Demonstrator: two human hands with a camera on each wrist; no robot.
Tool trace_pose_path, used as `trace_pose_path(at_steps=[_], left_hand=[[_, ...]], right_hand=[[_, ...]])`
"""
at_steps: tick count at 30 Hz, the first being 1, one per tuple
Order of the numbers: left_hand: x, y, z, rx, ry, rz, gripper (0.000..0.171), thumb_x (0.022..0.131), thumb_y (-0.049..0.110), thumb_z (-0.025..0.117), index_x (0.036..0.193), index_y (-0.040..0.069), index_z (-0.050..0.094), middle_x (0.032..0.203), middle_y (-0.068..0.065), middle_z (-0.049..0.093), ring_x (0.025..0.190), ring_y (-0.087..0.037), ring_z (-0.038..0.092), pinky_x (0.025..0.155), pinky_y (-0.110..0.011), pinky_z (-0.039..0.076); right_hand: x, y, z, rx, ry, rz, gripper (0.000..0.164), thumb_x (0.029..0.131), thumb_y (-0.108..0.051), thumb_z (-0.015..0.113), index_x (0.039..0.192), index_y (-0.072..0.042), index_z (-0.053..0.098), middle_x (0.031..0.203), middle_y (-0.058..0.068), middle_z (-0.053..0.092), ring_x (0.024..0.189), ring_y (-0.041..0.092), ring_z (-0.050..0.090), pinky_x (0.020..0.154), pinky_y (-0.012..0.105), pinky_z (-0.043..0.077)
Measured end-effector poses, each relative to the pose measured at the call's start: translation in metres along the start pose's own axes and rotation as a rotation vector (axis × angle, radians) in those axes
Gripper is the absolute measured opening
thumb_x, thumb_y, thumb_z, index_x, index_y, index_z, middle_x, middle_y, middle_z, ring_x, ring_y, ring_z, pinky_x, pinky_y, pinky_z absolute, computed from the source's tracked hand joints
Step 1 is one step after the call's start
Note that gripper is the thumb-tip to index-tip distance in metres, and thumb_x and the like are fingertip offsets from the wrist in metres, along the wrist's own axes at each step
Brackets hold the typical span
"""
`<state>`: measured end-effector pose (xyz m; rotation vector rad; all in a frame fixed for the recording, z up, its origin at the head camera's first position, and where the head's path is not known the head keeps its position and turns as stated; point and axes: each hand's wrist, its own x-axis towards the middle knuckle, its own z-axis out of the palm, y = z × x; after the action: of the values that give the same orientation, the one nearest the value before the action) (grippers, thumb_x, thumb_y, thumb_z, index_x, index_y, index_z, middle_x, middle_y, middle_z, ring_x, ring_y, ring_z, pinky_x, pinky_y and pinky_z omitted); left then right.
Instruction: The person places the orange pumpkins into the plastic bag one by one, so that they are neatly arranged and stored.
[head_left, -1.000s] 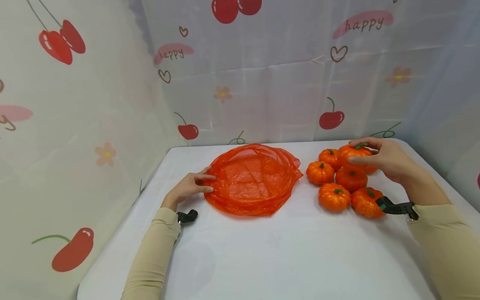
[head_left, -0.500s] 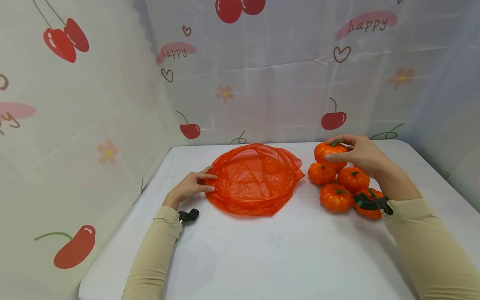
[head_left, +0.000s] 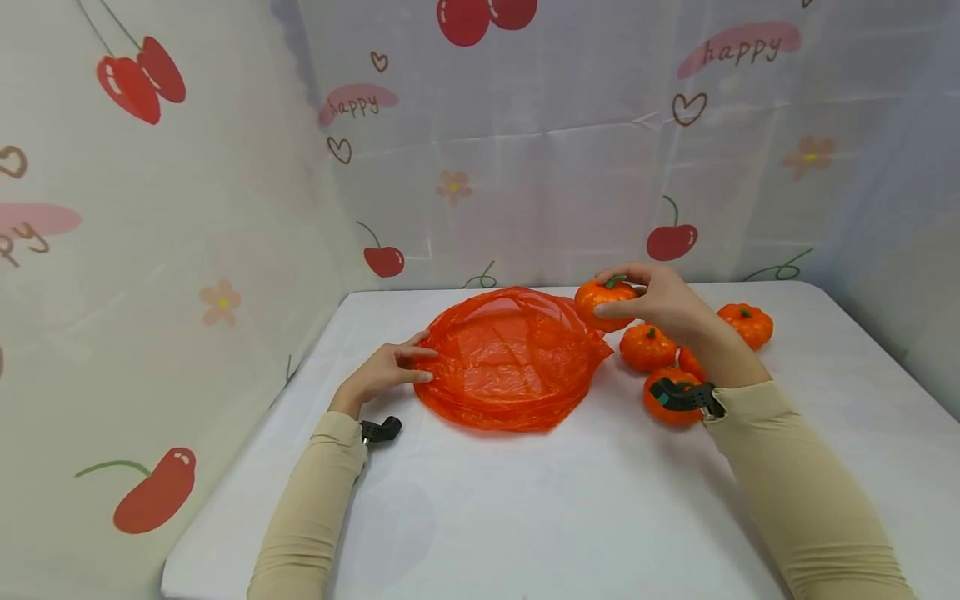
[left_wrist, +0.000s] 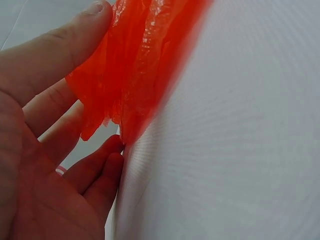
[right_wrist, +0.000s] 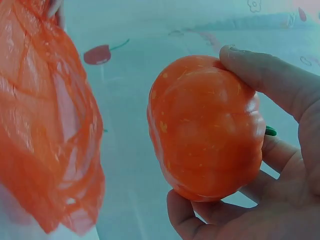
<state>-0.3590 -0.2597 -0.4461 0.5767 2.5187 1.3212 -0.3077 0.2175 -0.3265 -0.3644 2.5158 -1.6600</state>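
Note:
An orange plastic bag (head_left: 510, 367) lies spread with its mouth wide on the white table. My left hand (head_left: 382, 375) holds the bag's left edge, thumb on one side and fingers partly behind the film in the left wrist view. In my right hand (head_left: 667, 304) is a small orange toy pumpkin (right_wrist: 205, 130) with a green stem, gripped between thumb and fingers. It is up off the table, overlapping the bag's right rim in the head view. The right wrist view shows a gap between this pumpkin and the bag (right_wrist: 50, 130).
Several more toy pumpkins sit right of the bag, including a near one (head_left: 663, 408), one beside the bag (head_left: 647, 348) and one farther right (head_left: 746, 325). My right forearm hides some. A printed curtain (head_left: 555, 167) stands behind the white table (head_left: 525, 517).
My right hand has carried the toy pumpkin left from the group to the bag's right rim. My left hand stays at the bag's left edge.

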Motion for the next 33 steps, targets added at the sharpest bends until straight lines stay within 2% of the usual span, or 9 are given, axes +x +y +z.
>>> trace_pose_path(at_steps=[7,10,18,24,31,33], left_hand=[[0.000,0.002,0.001,0.014,0.006,0.007,0.046,0.089,0.030,0.082,0.133,0.019,0.071,0.169,0.003,0.032,0.160,-0.028,0.021,0.127,-0.054,0.026],[0.000,0.001,0.001,0.014,0.010,-0.003,0.046,0.089,0.031,0.082,0.133,0.020,0.072,0.169,0.005,0.032,0.160,-0.027,0.021,0.127,-0.054,0.028],[0.001,0.000,0.001,0.020,0.017,-0.027,0.046,0.088,0.033,0.082,0.132,0.023,0.072,0.169,0.007,0.033,0.160,-0.027,0.022,0.126,-0.054,0.029],[0.001,0.000,0.000,0.016,0.022,-0.031,0.045,0.088,0.034,0.083,0.131,0.024,0.073,0.168,0.007,0.033,0.160,-0.028,0.022,0.126,-0.055,0.029],[0.002,-0.003,0.000,0.011,0.030,-0.034,0.044,0.088,0.033,0.083,0.130,0.025,0.074,0.168,0.009,0.034,0.160,-0.026,0.023,0.126,-0.052,0.029],[0.002,-0.004,0.000,0.006,0.030,-0.038,0.044,0.088,0.033,0.083,0.130,0.025,0.074,0.168,0.009,0.034,0.160,-0.025,0.023,0.126,-0.050,0.031]], right_hand=[[0.022,-0.007,0.027,0.046,-0.051,-0.020,0.051,0.087,-0.028,0.085,0.131,-0.015,0.064,0.132,0.009,0.063,0.105,0.024,0.068,0.091,0.032,0.059],[0.033,-0.007,0.041,0.078,-0.092,-0.039,0.049,0.087,-0.024,0.085,0.130,-0.013,0.064,0.133,0.010,0.062,0.106,0.025,0.068,0.090,0.031,0.061],[0.059,-0.012,0.073,0.064,-0.152,-0.081,0.045,0.087,-0.021,0.084,0.128,-0.015,0.066,0.135,0.009,0.059,0.109,0.027,0.065,0.089,0.034,0.061],[0.077,-0.016,0.092,0.092,-0.201,-0.090,0.045,0.086,-0.017,0.085,0.127,-0.014,0.067,0.136,0.007,0.059,0.110,0.029,0.063,0.092,0.039,0.060],[0.092,-0.014,0.109,0.075,-0.229,-0.110,0.046,0.086,-0.019,0.085,0.128,-0.016,0.066,0.128,0.009,0.064,0.109,0.028,0.061,0.092,0.036,0.059],[0.096,-0.013,0.114,0.073,-0.238,-0.116,0.046,0.086,-0.019,0.085,0.128,-0.015,0.066,0.130,0.010,0.063,0.112,0.028,0.060,0.093,0.036,0.058]])
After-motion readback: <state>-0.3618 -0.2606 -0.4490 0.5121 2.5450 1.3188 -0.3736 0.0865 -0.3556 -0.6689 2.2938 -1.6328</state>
